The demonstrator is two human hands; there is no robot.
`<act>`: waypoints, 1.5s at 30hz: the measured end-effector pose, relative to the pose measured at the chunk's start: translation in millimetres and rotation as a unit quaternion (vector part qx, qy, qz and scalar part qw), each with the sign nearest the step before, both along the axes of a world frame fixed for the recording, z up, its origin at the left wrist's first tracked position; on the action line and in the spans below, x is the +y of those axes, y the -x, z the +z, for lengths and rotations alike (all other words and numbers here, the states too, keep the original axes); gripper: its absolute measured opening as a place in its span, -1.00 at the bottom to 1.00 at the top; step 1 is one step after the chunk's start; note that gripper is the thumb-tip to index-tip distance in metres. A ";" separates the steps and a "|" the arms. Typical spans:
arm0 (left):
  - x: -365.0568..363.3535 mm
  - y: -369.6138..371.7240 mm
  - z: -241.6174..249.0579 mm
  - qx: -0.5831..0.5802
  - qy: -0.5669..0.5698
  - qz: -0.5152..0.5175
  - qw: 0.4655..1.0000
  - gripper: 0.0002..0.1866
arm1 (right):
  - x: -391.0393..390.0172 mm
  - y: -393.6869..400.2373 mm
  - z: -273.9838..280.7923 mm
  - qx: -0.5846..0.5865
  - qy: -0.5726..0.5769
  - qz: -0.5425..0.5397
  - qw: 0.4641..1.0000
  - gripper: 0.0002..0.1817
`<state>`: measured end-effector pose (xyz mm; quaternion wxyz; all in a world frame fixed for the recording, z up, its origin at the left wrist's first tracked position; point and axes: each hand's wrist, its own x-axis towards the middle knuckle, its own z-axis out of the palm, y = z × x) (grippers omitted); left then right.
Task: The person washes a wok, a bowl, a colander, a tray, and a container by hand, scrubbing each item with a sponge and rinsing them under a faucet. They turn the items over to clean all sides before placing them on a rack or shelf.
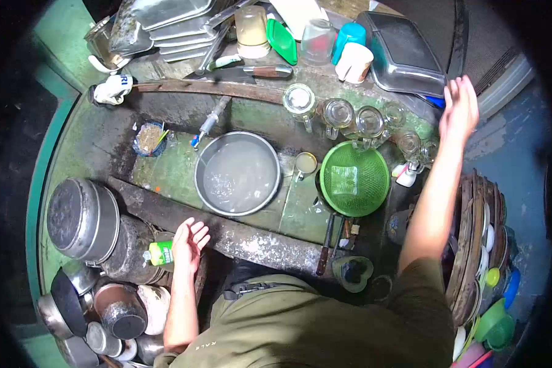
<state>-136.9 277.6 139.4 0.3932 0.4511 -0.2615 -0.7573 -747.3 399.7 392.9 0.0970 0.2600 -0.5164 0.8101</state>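
Observation:
My left hand (189,242) is held over the sink's front ledge (257,242), palm turned up and fingers loosely curled and apart. Right beside it lies a bottle with a green and yellow label (159,253), which its edge overlaps in this view. Stretched far out to the right, my right hand (460,110) has its fingers extended and holds nothing. Nearest to that hand is a dark rectangular pan (406,55) at the back of the counter. Between my hands, a grey basin (213,202) of cloudy water and a green strainer basket (356,178) stand in the sink.
Glass mugs (369,121) line the back ledge, with a knife (270,71) and upturned cups (354,64) behind. A small glass mug (305,164) stands between basin and basket. Pots (84,219) crowd the left; stacked plates and bowls (484,245) fill the right.

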 end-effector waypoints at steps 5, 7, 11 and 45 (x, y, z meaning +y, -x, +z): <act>-45.1 25.3 -21.2 0.015 -0.022 -0.075 0.997 -0.65 | 34.5 -171.7 -188.9 0.053 -0.258 0.015 0.964 -0.79; -59.8 38.3 -24.2 0.009 -0.035 -0.114 0.993 -0.64 | 16.2 -209.3 -253.0 0.220 -0.563 -0.035 0.796 -0.39; -87.5 60.4 -29.2 -0.016 -0.038 -0.195 0.980 -0.64 | 18.3 -201.2 -350.7 0.210 -0.787 -0.042 0.579 -0.52; -216.8 97.9 -243.1 -0.282 0.261 -0.213 0.898 -0.13 | -229.2 -333.9 -485.7 0.224 -0.813 0.378 0.381 -0.54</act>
